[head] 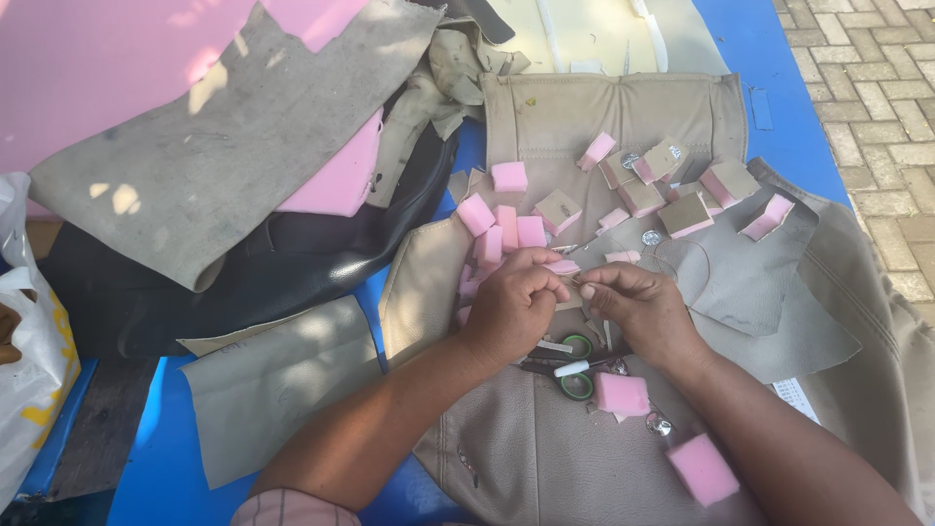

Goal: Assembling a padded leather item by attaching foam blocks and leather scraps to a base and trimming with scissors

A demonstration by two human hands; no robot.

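My left hand (513,302) and my right hand (638,304) meet fingertip to fingertip over a beige fabric cover (545,438). Together they pinch a small piece, pink foam with beige cloth (565,269), too small to make out fully. Just below the hands lie green-handled scissors (577,366) and a small white stick (572,369). Several pink foam blocks (502,229) lie beyond the left hand. Beyond the right hand sit fabric-covered foam blocks (685,212).
A blue table (166,458) holds loose grey fabric pieces (268,385), a dark leather cover (243,282) and a large pink foam sheet (88,68). A white plastic bag (24,341) stands at the left edge. Round silver pieces (652,237) lie on the cloth. Paving bricks (877,88) show at right.
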